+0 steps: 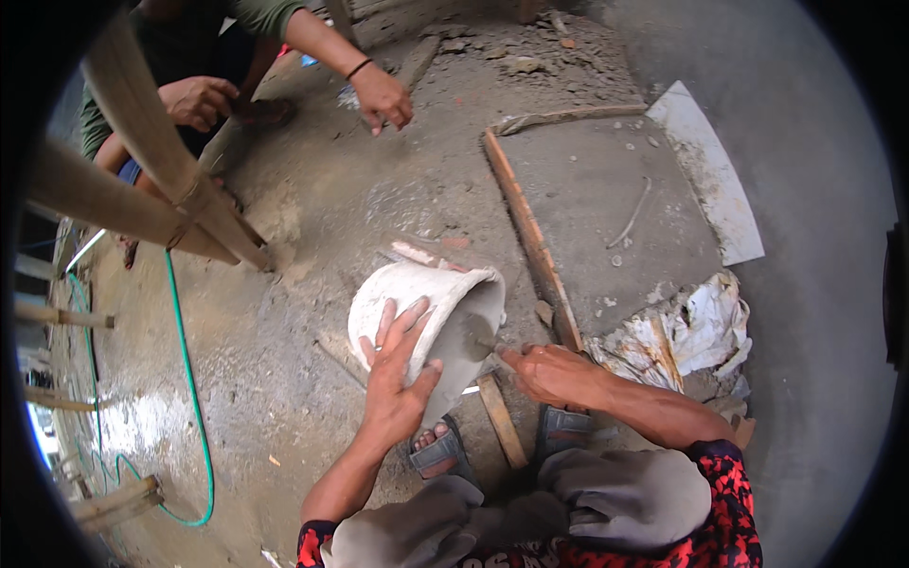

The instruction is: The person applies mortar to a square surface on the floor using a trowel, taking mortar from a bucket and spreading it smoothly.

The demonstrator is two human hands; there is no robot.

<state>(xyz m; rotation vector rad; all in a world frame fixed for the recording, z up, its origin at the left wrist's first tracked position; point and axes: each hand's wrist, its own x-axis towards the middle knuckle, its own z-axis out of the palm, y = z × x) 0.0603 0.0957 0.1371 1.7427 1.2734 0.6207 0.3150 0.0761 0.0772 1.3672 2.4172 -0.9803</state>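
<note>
A white bucket [386, 292], crusted with pale mortar, lies tilted on the wet floor in front of my feet, its mouth turned toward the right. Across its outer wall my left hand [398, 374] is spread, the thumb near the rim, holding the bucket. Grey, wet-looking material [459, 355] coats the inside. At the mouth, my right hand [544, 371] is closed around a thin-necked tool [486, 345] that reaches into the bucket. The grey coating hides the tool's exact kind. Behind the bucket lie a dirty wooden strip [417, 253] and a broken reddish piece [456, 243].
At right, a wooden board [532, 241] edges a grey slab [615, 208], with a white sheet [720, 180] and crumpled sacking [691, 331] along it. Bamboo poles [156, 142] and a green hose [185, 369] stand left. A co-worker's hand [381, 99] hovers beyond the bucket.
</note>
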